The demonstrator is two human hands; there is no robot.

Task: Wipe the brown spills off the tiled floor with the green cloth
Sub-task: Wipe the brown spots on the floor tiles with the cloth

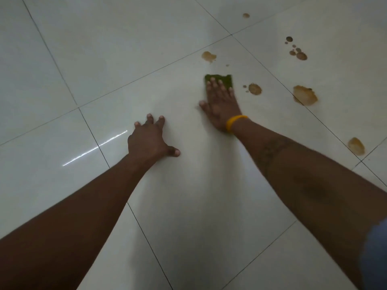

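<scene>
My right hand [219, 103], with a yellow band at the wrist, presses flat on the green cloth [222, 78]; only the cloth's far edge shows beyond my straight fingers. Brown spills lie around it on the white tiled floor [125, 59]: one just beyond the cloth [208, 56], a round one to its right [254, 88], a larger patch further right [305, 95], a cluster of drops far right [297, 51], a small spot at the top [246, 15] and one near the right edge [356, 146]. My left hand [149, 139] rests spread on the bare tile, holding nothing.
Dark grout lines cross the glossy tiles diagonally. A bright light reflection [94, 148] streaks the tile left of my left hand. A bit of blue fabric [377, 254] shows at the lower right edge.
</scene>
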